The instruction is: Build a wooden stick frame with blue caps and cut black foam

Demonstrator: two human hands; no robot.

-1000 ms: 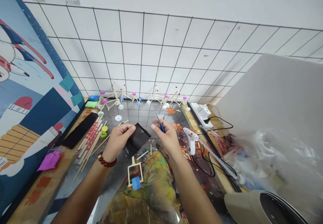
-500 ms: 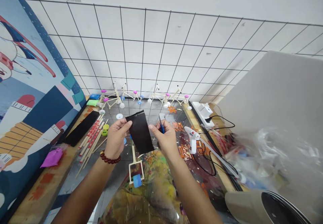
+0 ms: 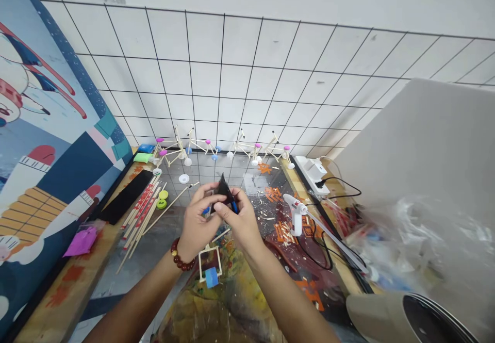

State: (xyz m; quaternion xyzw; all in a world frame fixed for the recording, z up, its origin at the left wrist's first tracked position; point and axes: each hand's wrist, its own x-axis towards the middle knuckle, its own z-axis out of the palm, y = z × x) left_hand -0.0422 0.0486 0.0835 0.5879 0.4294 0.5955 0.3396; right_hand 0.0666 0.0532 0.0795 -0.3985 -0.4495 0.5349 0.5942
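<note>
My left hand (image 3: 198,224), with a dark red bead bracelet (image 3: 181,255) at the wrist, pinches a black sheet (image 3: 223,188) that looks bent or folded to a point. Close against it, my right hand (image 3: 240,219) grips the sheet's other side with thumb and fingers. Tucked in the right hand is a blue-handled tool (image 3: 234,207), seemingly scissors; its blades are hidden. Below the hands lies a small frame of pale sticks (image 3: 219,260) with a blue piece (image 3: 211,277) on it.
Stick models (image 3: 178,149) with coloured discs line the wall. Left are a black strip (image 3: 127,196), wooden sticks (image 3: 143,214) and a pink packet (image 3: 82,241). Right are a white glue gun (image 3: 296,211) with a cable, a power strip (image 3: 309,173), orange scraps (image 3: 274,194) and plastic bags (image 3: 410,240).
My hands have come together. The black sheet, held out flat before, is now bent or folded between them. The tool's blade, visible before, is now hidden.
</note>
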